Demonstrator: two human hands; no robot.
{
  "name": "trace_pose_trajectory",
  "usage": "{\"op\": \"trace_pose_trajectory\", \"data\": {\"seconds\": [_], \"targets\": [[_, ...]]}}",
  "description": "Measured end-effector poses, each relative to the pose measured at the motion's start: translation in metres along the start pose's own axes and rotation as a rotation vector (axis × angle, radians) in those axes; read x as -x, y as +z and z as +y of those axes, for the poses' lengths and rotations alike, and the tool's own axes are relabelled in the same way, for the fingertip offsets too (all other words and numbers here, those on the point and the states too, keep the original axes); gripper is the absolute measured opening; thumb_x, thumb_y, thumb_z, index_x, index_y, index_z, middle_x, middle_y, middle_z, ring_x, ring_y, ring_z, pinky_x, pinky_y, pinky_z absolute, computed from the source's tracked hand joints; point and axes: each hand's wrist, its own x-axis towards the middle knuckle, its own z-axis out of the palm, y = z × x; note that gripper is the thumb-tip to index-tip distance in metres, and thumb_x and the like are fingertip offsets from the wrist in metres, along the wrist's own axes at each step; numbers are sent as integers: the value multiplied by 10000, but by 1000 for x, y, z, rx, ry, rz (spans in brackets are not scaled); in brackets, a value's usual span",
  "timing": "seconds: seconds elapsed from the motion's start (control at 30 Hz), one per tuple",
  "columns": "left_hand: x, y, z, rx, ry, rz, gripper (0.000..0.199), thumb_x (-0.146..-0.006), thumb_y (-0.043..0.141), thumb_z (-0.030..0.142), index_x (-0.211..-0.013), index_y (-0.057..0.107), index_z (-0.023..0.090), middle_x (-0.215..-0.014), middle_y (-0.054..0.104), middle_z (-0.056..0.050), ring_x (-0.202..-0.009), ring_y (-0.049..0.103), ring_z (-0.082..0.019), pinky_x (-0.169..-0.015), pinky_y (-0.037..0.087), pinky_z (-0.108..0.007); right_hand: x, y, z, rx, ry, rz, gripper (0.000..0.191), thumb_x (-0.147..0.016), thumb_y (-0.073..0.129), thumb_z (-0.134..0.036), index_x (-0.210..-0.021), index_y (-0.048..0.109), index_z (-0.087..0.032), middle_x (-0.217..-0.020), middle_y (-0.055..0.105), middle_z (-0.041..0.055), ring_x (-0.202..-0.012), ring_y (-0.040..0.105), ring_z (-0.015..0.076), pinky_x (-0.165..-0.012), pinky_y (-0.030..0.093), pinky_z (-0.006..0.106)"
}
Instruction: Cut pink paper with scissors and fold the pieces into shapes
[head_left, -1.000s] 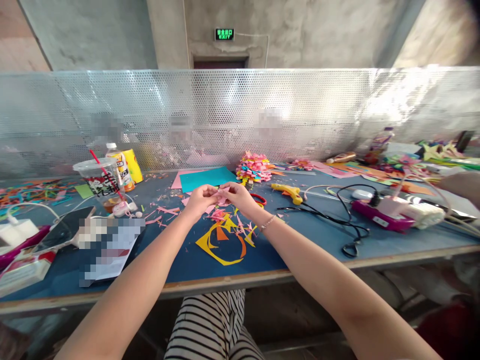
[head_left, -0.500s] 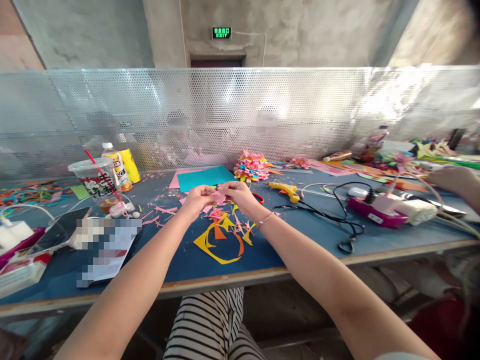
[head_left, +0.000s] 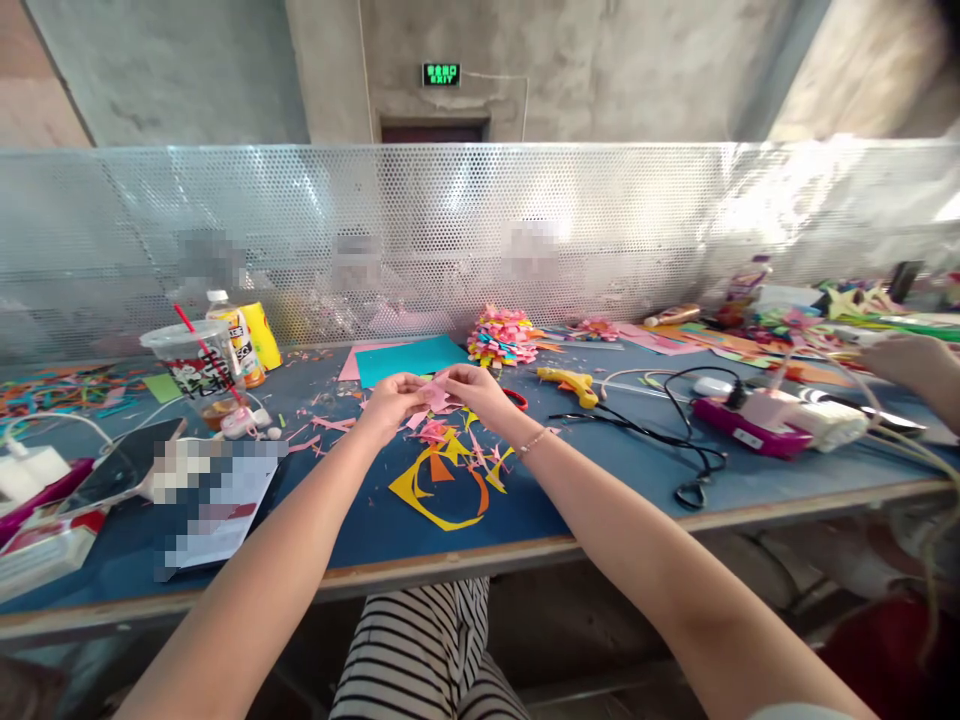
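Note:
Between my two hands is a small pink paper piece, pinched at the fingertips above the table. My left hand grips its left side, and my right hand its right side. Pink scraps and cut yellow paper lie on the blue table below my hands. Behind them are a teal sheet and a ball of pink, yellow and blue paper pieces. Red handles show beside my right wrist, partly hidden.
A cup with a red straw, a bottle and phones stand or lie at left. To the right are a yellow glue gun, black cables, a purple power strip and another person's hand.
The pink paper between my fingers has turned slightly and more of it shows. Both hands remain in nearly the same place.

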Motion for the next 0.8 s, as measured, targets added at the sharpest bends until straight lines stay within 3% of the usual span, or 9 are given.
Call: {"op": "trace_pose_trajectory", "data": {"seconds": [0.17, 0.53, 0.8], "targets": [[-1, 0, -3, 94, -35, -42, 265, -490, 736, 139, -693, 567, 120, -637, 622, -13, -605, 609, -116, -607, 499, -240, 3, 6, 0, 58, -65, 56, 255, -651, 590, -409, -645, 550, -158, -569, 507, -20, -525, 499, 87, -528, 429, 225], [4, 5, 3, 109, -50, -52, 217, -517, 711, 101, -674, 562, 125, -619, 617, -1, -577, 602, -104, -593, 497, -226, 7, 6, -5, -85, -73, 87, 259, -669, 571, -403, -622, 589, -149, -600, 547, 12, -544, 508, 106, -530, 421, 235], [1, 4, 0, 110, -40, -9, 225, -506, 713, 97, -666, 557, 128, -615, 612, -1, -555, 593, -102, -585, 498, -235, 6, 8, -7, -184, -8, 62, 209, -666, 576, -354, -648, 600, -147, -579, 541, 18, -536, 518, 120, -494, 421, 240]]}}
